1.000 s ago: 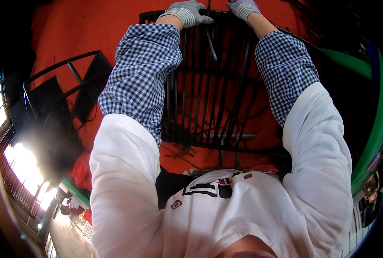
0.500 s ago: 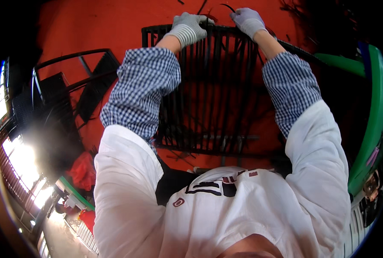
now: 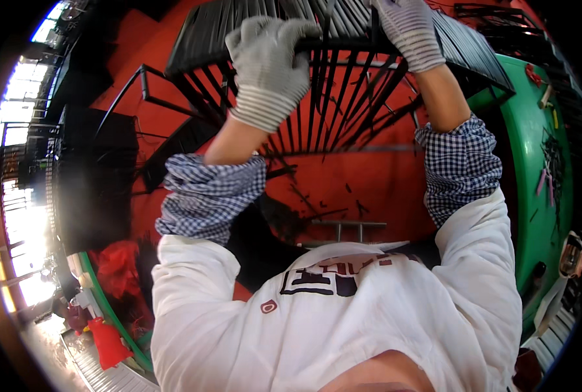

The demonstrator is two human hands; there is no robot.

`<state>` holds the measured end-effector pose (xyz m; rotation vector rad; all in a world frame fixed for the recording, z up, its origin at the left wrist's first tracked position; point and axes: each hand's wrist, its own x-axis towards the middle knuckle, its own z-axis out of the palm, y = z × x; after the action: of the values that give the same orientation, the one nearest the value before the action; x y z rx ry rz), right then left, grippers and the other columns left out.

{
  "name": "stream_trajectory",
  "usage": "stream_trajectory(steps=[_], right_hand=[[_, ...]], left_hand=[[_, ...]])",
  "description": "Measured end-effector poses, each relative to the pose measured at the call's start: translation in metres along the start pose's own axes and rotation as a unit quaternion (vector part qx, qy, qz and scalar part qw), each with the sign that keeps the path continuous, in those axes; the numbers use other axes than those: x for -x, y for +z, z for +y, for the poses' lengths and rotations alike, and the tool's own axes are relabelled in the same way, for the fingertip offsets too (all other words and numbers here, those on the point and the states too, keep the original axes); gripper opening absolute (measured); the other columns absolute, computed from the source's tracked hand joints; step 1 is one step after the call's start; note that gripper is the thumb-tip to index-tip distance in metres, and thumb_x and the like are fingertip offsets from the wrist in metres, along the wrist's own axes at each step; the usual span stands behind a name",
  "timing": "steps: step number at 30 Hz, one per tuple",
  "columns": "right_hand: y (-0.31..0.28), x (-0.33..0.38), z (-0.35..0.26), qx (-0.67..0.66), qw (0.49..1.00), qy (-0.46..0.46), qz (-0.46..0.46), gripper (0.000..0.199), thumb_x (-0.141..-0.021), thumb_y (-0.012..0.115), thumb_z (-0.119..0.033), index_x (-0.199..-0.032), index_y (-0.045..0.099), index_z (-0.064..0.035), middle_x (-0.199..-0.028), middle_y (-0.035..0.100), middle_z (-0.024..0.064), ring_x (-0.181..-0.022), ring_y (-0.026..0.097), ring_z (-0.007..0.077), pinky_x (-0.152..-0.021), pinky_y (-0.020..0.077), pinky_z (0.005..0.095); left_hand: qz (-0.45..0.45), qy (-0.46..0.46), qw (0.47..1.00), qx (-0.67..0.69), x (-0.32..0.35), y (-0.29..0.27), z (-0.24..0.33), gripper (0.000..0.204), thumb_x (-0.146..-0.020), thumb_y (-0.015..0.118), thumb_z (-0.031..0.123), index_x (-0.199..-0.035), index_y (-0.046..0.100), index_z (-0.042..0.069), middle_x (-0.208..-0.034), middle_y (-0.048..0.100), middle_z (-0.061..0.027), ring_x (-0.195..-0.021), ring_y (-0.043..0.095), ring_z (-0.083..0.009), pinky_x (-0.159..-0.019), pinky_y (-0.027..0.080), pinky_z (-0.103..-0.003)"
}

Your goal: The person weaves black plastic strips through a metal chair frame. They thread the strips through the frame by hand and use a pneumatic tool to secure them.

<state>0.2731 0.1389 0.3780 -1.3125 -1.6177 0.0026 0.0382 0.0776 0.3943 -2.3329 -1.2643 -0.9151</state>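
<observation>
A black frame (image 3: pixel 203 62) wrapped with rows of flat strips spans the top of the view, with dark slats hanging down beneath its rail. My left hand (image 3: pixel 268 72), in a pale striped glove, closes over this rail, its fingers curled toward a strip crossing the edge. To its right, my right hand (image 3: pixel 410 32), gloved the same way, pinches a black strip (image 3: pixel 374 23) at the rail. The upper edge of the view cuts off some of its fingertips.
A green curved table (image 3: pixel 532 150) with pink-handled pliers (image 3: pixel 544 181) stands at right. Strip scraps lie on the red floor (image 3: pixel 343 189) near a grey metal bar (image 3: pixel 349 224). More black frames (image 3: pixel 98 173) stand left, above a red bag (image 3: pixel 118 264).
The frame has tilted, now showing its strip-covered upper face. Both hands appear closer and larger; the left has come lower, and the right has shifted right. The view has also swung.
</observation>
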Motion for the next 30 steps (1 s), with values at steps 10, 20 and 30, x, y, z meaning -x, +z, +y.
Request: stream_trajectory(steps=[10, 20, 30], right_hand=[[0.072, 0.206, -0.041, -0.361, 0.891, 0.209, -0.182, 0.027, -0.101, 0.063, -0.021, -0.088, 0.066, 0.0028, -0.075, 0.066, 0.0049, -0.071, 0.056, 0.0091, -0.069, 0.0468, 0.0247], [0.069, 0.306, -0.05, -0.211, 0.908, 0.199, -0.302, 0.014, -0.101, 0.058, -0.005, -0.106, 0.068, 0.0034, -0.091, 0.075, 0.0114, -0.085, 0.071, 0.0134, -0.078, 0.0576, 0.0283], [0.116, 0.42, -0.004, -0.203, 0.914, 0.05, -0.348, 0.015, -0.09, 0.062, 0.001, -0.104, 0.069, -0.0007, -0.089, 0.073, 0.0128, -0.079, 0.072, 0.0277, -0.071, 0.0578, 0.0342]], left_hand=[[0.03, -0.098, 0.994, -0.027, 0.246, 0.031, 0.001, 0.037, -0.074, 0.07, 0.007, -0.108, 0.068, 0.022, -0.102, 0.063, 0.002, -0.109, 0.057, -0.024, -0.097, 0.039, -0.043], [0.146, -0.059, 0.987, -0.007, 0.224, -0.02, -0.022, 0.022, -0.082, 0.074, 0.018, -0.103, 0.075, 0.015, -0.098, 0.072, -0.0014, -0.095, 0.064, -0.0251, -0.091, 0.043, -0.041], [-0.061, -0.031, 0.998, -0.008, 0.331, 0.099, -0.058, 0.044, -0.087, 0.069, 0.053, -0.106, 0.073, 0.014, -0.083, 0.07, -0.0049, -0.075, 0.067, -0.0252, -0.072, 0.052, -0.038]])
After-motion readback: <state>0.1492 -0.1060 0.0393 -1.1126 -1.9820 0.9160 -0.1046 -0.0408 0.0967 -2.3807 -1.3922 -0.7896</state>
